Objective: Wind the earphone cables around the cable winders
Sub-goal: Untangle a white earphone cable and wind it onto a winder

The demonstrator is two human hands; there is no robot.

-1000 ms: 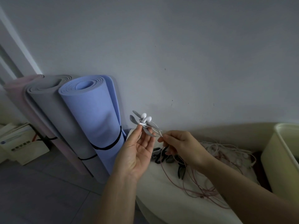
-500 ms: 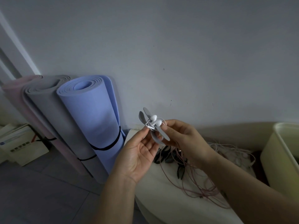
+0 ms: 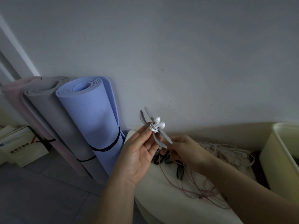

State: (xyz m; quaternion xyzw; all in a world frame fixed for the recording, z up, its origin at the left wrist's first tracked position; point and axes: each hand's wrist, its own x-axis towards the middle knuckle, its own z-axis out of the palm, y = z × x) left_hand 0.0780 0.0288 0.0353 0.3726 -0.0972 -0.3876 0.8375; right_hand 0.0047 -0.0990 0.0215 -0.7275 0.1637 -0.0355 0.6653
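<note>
My left hand [image 3: 137,152] pinches a grey cable winder [image 3: 159,136] with four flat wings, held up in front of the wall. Two white earbuds [image 3: 159,122] stick out at its middle, with white cable wrapped around the waist. My right hand [image 3: 187,151] is just below and to the right of the winder, fingers curled; it seems to pinch the cable, though the fingertips are hidden behind the winder. A pinkish cable [image 3: 182,180] trails down from the hands onto the cream surface [image 3: 161,204].
A tangle of white and pink earphone cables [image 3: 226,152] and several dark winders [image 3: 179,168] lie on the cream surface. A pale yellow bin [image 3: 275,159] stands at the right. Rolled blue [image 3: 92,120], grey and pink mats lean on the wall at left.
The winder rose and moved right, then tilted. My right hand went up to the winder with the cable and has now dropped below it to the right.
</note>
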